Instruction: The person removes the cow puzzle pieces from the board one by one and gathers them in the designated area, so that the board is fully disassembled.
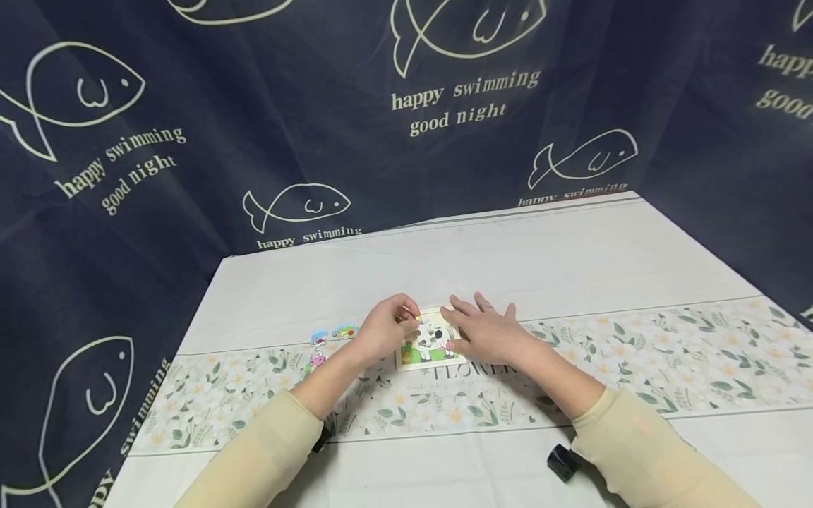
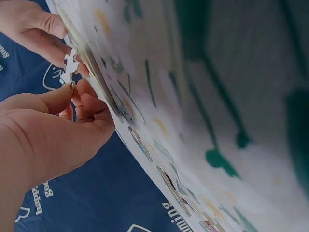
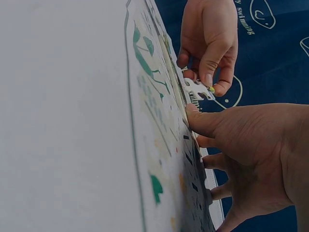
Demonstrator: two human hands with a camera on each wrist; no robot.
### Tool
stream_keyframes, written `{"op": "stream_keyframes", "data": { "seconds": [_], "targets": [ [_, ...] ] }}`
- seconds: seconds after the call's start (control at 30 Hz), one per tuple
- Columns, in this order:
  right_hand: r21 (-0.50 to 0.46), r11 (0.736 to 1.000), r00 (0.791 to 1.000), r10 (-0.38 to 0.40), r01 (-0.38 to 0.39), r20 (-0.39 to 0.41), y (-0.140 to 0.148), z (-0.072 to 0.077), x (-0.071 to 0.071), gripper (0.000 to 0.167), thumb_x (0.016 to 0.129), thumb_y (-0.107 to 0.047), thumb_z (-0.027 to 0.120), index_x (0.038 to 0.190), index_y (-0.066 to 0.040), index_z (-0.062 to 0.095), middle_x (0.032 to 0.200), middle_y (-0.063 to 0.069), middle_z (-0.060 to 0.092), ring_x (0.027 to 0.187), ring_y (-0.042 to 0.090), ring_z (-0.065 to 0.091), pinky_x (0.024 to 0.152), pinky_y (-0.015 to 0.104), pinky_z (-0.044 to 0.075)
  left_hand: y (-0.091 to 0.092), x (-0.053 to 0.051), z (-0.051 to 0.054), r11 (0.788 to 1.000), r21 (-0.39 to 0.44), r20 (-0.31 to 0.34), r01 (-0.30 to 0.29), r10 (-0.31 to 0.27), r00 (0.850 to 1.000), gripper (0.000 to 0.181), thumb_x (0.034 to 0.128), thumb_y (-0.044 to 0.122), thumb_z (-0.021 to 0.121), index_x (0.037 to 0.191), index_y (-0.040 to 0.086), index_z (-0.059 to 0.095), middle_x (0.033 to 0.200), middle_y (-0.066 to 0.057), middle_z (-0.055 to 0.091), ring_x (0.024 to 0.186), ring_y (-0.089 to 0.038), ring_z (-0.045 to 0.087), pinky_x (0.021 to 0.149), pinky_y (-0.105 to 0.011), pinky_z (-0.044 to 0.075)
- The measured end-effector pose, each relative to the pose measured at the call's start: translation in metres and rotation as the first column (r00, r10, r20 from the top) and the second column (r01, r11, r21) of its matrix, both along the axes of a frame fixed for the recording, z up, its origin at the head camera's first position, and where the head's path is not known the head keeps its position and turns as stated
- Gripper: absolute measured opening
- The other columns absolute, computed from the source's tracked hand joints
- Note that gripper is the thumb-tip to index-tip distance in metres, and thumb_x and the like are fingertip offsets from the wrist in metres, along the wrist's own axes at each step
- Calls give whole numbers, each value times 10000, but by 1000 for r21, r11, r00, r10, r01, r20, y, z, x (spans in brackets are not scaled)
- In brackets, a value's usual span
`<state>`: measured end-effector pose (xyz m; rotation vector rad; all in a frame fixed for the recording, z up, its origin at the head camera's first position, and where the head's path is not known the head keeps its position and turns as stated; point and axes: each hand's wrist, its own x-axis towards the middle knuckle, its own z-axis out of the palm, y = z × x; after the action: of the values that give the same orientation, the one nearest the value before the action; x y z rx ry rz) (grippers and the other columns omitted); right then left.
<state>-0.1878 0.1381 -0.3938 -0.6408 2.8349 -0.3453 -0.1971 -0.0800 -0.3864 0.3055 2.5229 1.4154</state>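
My left hand point(image 1: 385, 328) pinches a white jigsaw piece point(image 2: 70, 66) between thumb and fingertip, tilted up off the puzzle board. Beneath it lies the small puzzle board point(image 1: 413, 366), with a pale frame and a black-and-white cow on green grass. My right hand point(image 1: 489, 333) has its fingers spread at the board's right side. In the right wrist view, the thumb of the right hand point(image 3: 256, 154) touches the board's edge, with the white piece held just beyond it. Part of the board's top is hidden by the hands.
Several loose, colourful puzzle pieces point(image 1: 317, 360) lie left of the board, partly behind the left forearm. A white tablecloth point(image 1: 444, 261) with a floral band covers the table. Dark blue curtains point(image 1: 305, 127) with fish drawings hang behind. A black device point(image 1: 562, 462) sits by the right sleeve.
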Motion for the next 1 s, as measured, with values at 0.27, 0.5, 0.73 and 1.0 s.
{"op": "stream_keyframes", "data": {
  "seconds": [0.27,0.5,0.73,1.0],
  "targets": [
    [-7,1000,1000,-5,5,23,-1,1,1,683,1003,-498,572,1580,-197,366,1666,69,200,1491,481,118,996,843,96,-11,-2,-1,997,62,40,-37,34,999,84,981,14,627,1008,88,599,879,-62,568,768,-198,501,642,-295,426],
    [-3,1000,1000,4,-4,10,-1,2,1,670,1011,-490,562,1578,-190,370,1662,80,212,1488,485,127,995,843,105,-20,-4,0,997,76,25,-27,25,999,80,977,5,619,1011,74,601,878,-69,572,776,-200,500,662,-302,431],
    [-14,1000,1000,3,-4,-5,-1,3,2,667,1007,-475,574,1574,-183,379,1660,85,223,1487,488,131,995,845,101,-33,-1,3,999,50,28,-19,18,999,58,980,54,645,1021,87,619,855,-61,578,726,-198,476,629,-308,414],
    [-23,1000,1000,7,-7,2,1,2,3,673,1009,-475,571,1581,-188,364,1664,78,206,1492,478,112,996,843,90,-53,2,2,999,22,43,-41,40,998,56,976,58,651,1023,81,631,849,-64,578,685,-187,451,584,-284,386]
  ]
}}
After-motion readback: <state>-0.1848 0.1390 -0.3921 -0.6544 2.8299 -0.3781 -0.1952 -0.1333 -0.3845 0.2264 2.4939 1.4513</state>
